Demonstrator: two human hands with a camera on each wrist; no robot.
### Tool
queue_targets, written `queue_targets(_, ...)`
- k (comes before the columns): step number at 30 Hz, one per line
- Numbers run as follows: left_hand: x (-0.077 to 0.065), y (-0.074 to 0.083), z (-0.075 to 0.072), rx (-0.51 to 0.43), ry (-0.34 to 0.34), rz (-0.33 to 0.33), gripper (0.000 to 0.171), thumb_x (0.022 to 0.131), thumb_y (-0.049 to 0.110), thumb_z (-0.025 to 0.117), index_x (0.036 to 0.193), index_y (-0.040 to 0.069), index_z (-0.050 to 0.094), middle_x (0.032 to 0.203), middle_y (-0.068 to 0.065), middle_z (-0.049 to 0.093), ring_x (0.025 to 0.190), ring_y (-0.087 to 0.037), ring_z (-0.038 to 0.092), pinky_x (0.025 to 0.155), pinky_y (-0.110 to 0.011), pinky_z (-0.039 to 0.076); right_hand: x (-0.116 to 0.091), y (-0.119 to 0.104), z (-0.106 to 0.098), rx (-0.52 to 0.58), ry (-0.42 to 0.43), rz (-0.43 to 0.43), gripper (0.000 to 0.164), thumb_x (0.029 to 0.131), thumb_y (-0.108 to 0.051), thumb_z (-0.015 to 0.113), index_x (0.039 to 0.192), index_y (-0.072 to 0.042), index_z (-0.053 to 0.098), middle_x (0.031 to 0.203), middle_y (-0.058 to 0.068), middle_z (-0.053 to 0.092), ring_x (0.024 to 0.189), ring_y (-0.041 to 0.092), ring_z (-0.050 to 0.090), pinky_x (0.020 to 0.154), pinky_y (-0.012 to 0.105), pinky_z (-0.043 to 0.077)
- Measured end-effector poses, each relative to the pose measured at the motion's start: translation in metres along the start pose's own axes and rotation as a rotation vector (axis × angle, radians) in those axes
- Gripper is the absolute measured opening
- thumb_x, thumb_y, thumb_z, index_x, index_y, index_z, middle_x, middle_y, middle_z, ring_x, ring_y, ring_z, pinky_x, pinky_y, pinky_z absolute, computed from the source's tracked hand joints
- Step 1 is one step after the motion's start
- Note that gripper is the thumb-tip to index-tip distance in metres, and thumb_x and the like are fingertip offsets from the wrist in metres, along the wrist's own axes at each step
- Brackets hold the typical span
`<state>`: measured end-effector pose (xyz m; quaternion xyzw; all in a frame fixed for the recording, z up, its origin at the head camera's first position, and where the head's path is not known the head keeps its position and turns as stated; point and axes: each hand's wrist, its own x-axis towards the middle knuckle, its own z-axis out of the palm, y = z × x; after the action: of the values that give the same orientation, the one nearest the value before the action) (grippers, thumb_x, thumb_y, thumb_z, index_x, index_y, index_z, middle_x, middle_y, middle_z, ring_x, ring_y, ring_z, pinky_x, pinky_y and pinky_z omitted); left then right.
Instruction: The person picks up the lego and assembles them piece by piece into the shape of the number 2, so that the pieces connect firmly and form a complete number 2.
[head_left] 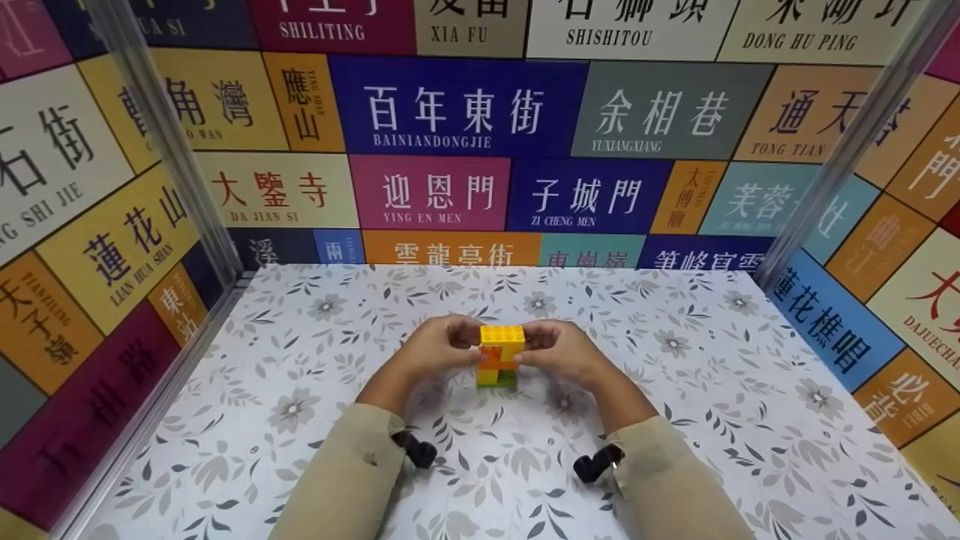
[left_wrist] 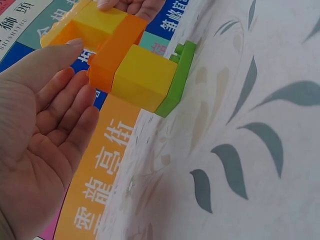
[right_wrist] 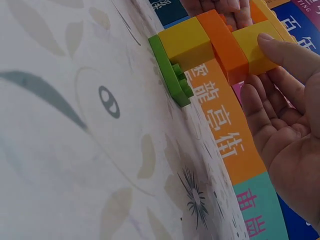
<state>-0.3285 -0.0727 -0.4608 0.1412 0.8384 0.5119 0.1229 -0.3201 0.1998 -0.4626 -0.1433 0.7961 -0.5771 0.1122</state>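
Observation:
A small upright stack of toy building blocks stands on the table between my hands. At its bottom is a green plate with studs showing on one side. A yellow block sits on that plate, and a wider orange block lies across it. Above come a yellow block and an orange one side by side, capped by a studded yellow block. From the left, my left hand holds the upper part, thumb against the orange side. My right hand pinches the upper yellow block from the right.
The table has a white covering with grey leaves and flowers. Walls of coloured street-name signs enclose the back and both sides, with metal posts at the corners. Dark wrist-worn devices sit at both sleeve cuffs.

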Motion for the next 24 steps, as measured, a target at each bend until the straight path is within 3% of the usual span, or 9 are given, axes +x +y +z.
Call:
queue_targets(4,0.001,-0.004,-0.001,0.021,-0.033,-0.049,0.049,0.085,0.030,0.092,0.130,0.027,0.072,0.124,0.007,0.075,0.120,-0.016,0.069,0.113,-0.042,0.055,0.000,0.001,0.001,0.011,-0.014,0.003,0.050,0.088,-0.010,0.088,0.134,-0.001,0.069,0.121,0.016,0.078,0.104,0.018,0.074,0.091,0.025,0.062)
queue_targets(12,0.002,-0.010,0.000,0.049,-0.084,-0.048,0.043,0.085,0.029,0.093,0.123,0.024,0.072,0.119,0.005,0.075,0.115,-0.017,0.069,0.111,-0.042,0.056,0.001,0.004,0.000,0.011,-0.037,0.009,0.050,0.088,-0.009,0.087,0.135,-0.002,0.069,0.121,0.016,0.078,0.103,0.018,0.075,0.091,0.026,0.063)
queue_targets(24,0.001,-0.012,0.000,0.007,-0.058,-0.072,0.032,0.087,0.026,0.091,0.115,0.027,0.074,0.116,0.003,0.074,0.112,-0.020,0.069,0.107,-0.039,0.058,0.001,0.001,0.003,-0.003,0.008,0.053,0.049,0.089,-0.013,0.088,0.133,-0.004,0.070,0.125,0.013,0.077,0.107,0.018,0.074,0.093,0.026,0.062)
